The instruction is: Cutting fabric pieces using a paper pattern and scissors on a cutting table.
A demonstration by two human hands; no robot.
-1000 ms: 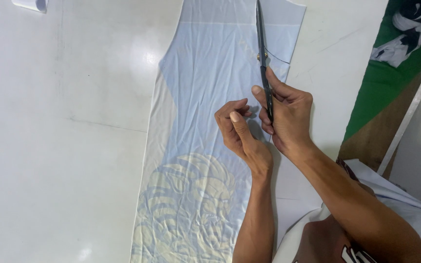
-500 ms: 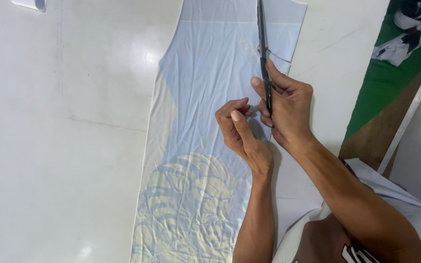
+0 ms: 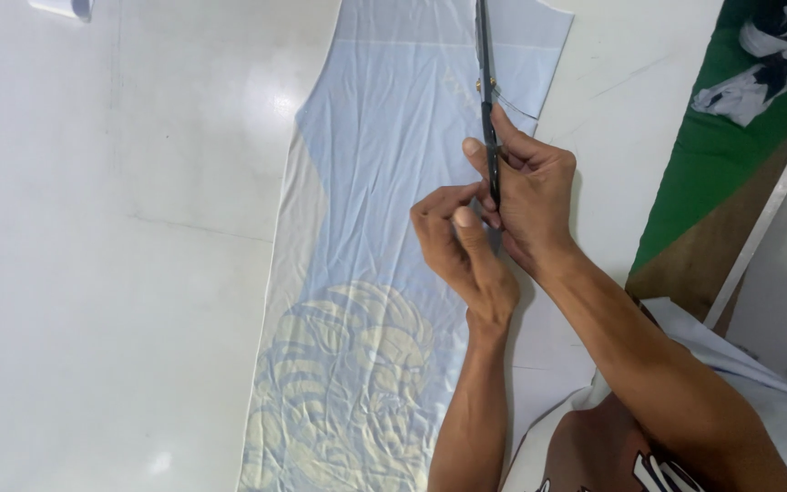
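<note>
A pair of long dark scissors [image 3: 487, 137] is held in the right hand [image 3: 530, 196], the fingers closed around the handles and the blades reaching away from the hand along the right part of a pale blue fabric panel [image 3: 384, 200]. The left hand [image 3: 457, 246] is placed just beside the right one, touching it, with thumb and forefinger pinched together on the cloth close to the handles; whether the cloth edge itself is pinched cannot be told exactly. The fabric panel is spread flat on the white bench [image 3: 120, 273], under both hands and extending far beyond them and back toward the body, where a cream leaf print [image 3: 348, 383] is seen on the left of the left forearm. The cloth is judged to be thin, soft and light, with small wrinkles, so it probably slides and folds easily on the smooth bench; it is best held flat close to the blades, or at the edge. The scissors look stiff and are best gripped at the handles. To the right of the right hand, well apart, a green surface [image 3: 712, 155] with crumpled white and dark cloth pieces [image 3: 758, 64] is seen
</note>
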